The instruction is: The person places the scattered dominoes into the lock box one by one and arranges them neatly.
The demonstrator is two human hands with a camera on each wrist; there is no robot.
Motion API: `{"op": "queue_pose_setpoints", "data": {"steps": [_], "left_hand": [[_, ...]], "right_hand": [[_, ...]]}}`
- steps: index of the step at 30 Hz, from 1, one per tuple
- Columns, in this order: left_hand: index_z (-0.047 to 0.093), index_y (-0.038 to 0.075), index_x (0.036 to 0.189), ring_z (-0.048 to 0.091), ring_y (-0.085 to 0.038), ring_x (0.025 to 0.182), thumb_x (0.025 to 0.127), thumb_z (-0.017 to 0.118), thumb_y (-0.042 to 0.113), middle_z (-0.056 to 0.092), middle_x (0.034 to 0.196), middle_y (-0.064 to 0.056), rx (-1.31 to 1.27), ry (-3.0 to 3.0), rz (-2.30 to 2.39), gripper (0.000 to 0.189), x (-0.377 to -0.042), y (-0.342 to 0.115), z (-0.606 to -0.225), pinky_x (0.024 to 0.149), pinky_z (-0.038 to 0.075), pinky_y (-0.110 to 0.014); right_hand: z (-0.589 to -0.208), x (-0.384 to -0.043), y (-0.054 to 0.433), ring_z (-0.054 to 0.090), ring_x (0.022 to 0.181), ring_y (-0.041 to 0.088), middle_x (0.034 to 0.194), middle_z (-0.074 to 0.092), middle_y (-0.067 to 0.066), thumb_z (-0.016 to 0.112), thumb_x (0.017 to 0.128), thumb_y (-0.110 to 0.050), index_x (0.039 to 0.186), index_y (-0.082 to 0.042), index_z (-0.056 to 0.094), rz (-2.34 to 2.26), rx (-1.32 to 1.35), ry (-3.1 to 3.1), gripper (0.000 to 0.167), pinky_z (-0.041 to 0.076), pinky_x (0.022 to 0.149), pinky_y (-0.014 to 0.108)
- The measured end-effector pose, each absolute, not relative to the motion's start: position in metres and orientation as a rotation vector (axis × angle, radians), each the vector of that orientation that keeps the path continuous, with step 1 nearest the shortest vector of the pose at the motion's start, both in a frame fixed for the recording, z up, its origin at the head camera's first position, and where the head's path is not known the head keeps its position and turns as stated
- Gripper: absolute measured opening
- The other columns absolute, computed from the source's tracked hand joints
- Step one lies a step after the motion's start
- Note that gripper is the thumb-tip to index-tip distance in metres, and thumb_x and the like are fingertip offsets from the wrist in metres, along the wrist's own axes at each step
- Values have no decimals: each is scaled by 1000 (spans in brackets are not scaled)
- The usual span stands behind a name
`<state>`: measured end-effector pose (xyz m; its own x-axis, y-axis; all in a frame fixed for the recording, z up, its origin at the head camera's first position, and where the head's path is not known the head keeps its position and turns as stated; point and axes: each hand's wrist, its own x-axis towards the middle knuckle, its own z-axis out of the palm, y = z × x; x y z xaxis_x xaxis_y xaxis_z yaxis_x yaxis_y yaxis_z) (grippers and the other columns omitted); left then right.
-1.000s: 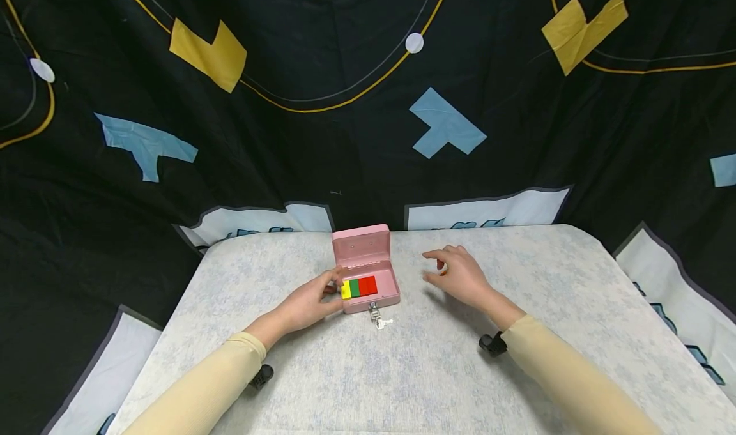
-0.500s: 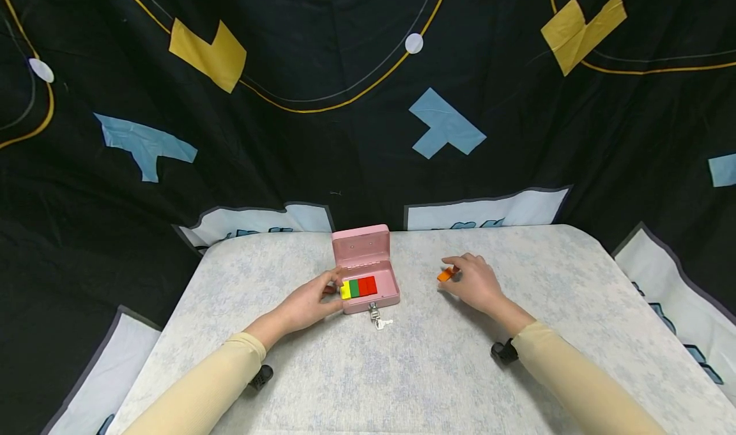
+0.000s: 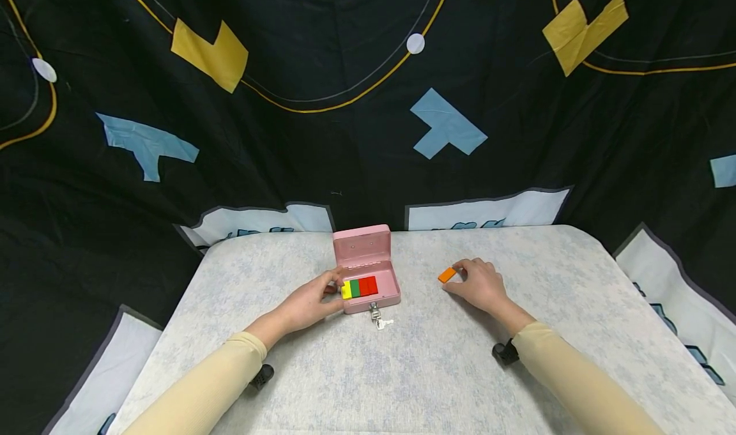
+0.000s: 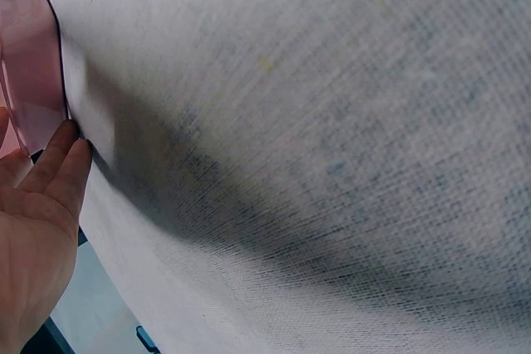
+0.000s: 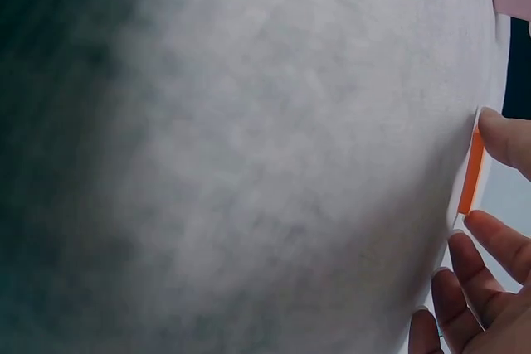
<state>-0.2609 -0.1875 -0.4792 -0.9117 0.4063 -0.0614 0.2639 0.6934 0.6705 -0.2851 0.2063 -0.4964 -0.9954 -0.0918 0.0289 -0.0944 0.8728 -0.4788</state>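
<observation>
A small pink cash box (image 3: 393, 288) stands with its lid (image 3: 361, 246) raised. Inside it, flat yellow (image 3: 346, 290), green (image 3: 354, 288) and red blocks (image 3: 368, 286) lie side by side. My left hand (image 3: 307, 303) holds the box at its left side, a finger bent over the rim and the thumb near the front corner. To the right of the box, my right hand (image 3: 478, 285) pinches an orange block (image 3: 446, 274) between thumb and forefinger, low over the table. In the right wrist view thumb and forefinger sit at the two ends of the orange block (image 5: 471, 173).
A ring with keys (image 3: 381, 323) hangs from the lock at the box's front. The table (image 3: 368, 384) wears a pale patterned cloth. A black curtain (image 3: 322, 160) with coloured cut-outs hangs behind its far edge.
My right hand has moved right, away from the box, and the orange block has come into view and turned flatter. My left hand and the box have stayed put.
</observation>
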Motion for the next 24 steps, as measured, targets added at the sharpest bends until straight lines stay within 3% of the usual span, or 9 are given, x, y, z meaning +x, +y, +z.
{"op": "queue_pose_setpoints", "data": {"steps": [13,24], "left_hand": [[54,15,117,57,-25,129,96,73,35,30,166,1,534,2700,1012,34,-262,-188,-480,109,44,-45],[54,16,118,57,-24,129,96,73,36,30,166,2,524,2703,998,35,-261,-187,-478,108,45,-45]], "right_hand": [[-498,-289,202,48,90,30,94,57,6,78,87,-45,117,-4,67,756,96,-3041,52,39,77,49],[-499,-290,202,48,89,30,93,57,6,77,89,-41,118,-5,67,733,108,-3036,48,39,74,48]]}}
